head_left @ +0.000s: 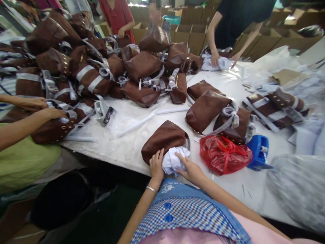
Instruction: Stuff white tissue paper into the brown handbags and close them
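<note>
At lower centre, the left hand (156,166) grips the open edge of a brown bag (164,139) lying on the white table (127,145), while the right hand (189,169) clutches crumpled white paper (174,161) at its mouth (stuffing half inside). A red plastic bag (223,154) sits just right.

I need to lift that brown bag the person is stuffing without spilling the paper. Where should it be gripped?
Probably by the brown bag at its open near edge, from the person's side: the mouth faces them, white stuffing paper bulging out, left hand and right hand flanking it.
</note>
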`<state>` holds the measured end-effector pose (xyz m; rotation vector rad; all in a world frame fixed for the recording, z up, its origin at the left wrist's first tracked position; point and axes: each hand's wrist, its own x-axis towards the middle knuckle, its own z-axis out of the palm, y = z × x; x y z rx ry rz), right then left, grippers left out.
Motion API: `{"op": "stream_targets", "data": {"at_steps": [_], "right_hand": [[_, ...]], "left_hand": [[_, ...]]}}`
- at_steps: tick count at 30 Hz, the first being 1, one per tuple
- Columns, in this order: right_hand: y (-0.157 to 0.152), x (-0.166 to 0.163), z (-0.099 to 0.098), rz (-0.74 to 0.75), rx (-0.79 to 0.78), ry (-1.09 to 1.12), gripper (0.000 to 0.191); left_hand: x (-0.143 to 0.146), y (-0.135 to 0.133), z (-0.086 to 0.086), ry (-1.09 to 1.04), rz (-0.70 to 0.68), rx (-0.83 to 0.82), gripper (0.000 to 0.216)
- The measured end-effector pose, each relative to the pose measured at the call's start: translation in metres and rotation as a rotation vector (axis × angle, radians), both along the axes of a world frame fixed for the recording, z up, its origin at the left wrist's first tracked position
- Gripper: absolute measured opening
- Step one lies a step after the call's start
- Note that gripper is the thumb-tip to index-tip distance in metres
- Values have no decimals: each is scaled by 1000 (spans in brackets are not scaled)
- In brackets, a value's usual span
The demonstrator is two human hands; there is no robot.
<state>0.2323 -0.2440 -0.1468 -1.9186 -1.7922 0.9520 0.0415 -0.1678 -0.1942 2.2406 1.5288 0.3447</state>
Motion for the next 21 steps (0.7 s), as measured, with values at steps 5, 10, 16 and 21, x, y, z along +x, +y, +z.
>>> {"op": "stream_targets", "data": {"at_steps": [5,10,16,21], "right_hand": [[-11,-9,-4,-100,73,133,87],[-19,-15,-15,-358,6,551,82],[-22,-13,-15,-331,-49,762,51],[-17,-19,-7,-183,26,766,42]], "left_hand": [[15,-2,5,140,15,56,64],[25,11,12,278,42,51,61],[2,11,21,26,64,-27,63],[-15,10,38,-273,114,-121,44]]}}
